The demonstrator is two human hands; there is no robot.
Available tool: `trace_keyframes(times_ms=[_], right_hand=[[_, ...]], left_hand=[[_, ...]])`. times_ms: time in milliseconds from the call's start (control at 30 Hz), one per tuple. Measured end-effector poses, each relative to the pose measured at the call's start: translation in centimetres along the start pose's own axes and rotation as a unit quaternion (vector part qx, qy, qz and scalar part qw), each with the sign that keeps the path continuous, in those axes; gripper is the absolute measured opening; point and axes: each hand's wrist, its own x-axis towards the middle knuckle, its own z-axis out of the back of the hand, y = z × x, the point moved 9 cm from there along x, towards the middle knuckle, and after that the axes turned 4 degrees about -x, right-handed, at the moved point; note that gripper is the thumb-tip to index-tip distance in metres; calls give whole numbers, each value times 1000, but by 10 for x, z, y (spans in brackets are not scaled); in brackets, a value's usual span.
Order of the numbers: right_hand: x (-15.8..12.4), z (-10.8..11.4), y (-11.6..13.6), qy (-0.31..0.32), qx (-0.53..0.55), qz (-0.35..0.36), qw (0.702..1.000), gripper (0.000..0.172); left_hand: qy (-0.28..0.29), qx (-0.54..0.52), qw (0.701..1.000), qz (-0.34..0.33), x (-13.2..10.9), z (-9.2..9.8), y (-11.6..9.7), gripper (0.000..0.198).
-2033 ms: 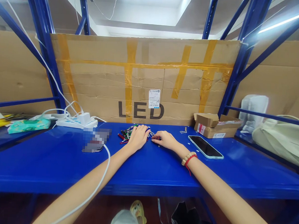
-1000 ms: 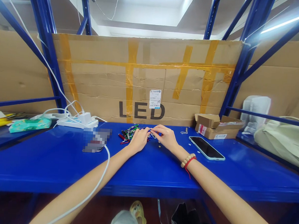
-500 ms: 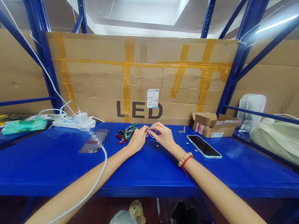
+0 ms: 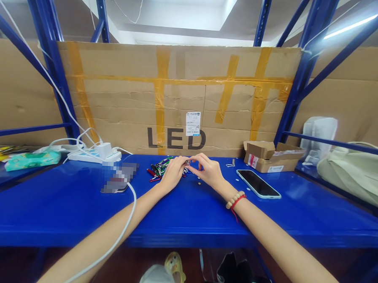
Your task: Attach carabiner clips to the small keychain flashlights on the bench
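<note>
Fingertips of both hands meet over the middle of the blue table (image 4: 185,217). My left hand (image 4: 174,173) has its fingers closed around something small and greyish that is too tiny to name. My right hand (image 4: 207,170) pinches at the same spot with thumb and forefinger, its other fingers bent above. A pile of small coloured metallic pieces (image 4: 158,168), green, red, purple and dark, lies just left of my left hand and partly behind it. Beyond my right hand lies a small grey piece with a white loop (image 4: 231,164).
To the right are a phone (image 4: 258,184) and an open cardboard box (image 4: 272,156). At the left sit a white power strip (image 4: 95,154), a blurred-out device (image 4: 119,180) and a green packet (image 4: 32,160). A white cable (image 4: 126,227) crosses my left forearm.
Both hands stay together at nearly the same place. The right fingers have shifted slightly, with the forefinger and thumb a little farther apart behind the tips.
</note>
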Motion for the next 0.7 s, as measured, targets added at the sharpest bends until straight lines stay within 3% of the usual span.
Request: trace_keyframes(times_ms=[167, 233, 400, 567, 700], right_hand=[[-2, 13, -11, -25, 38, -27, 999, 27], [-2, 12, -19, -21, 45, -46, 998, 25], [-3, -10, -31, 99, -1, -73, 992, 26], [-16, -37, -44, 270, -28, -98, 958, 30], [-22, -43, -50, 311, -22, -124, 942, 24]], left_hand=[[159, 187, 965, -96, -5, -24, -12, 32], [190, 213, 952, -113, -7, -31, -13, 31], [137, 227, 962, -67, -5, -23, -4, 38], [97, 222, 970, -8, -2, -11, 9, 24], [71, 214, 974, -8, -1, -9, 7, 25]])
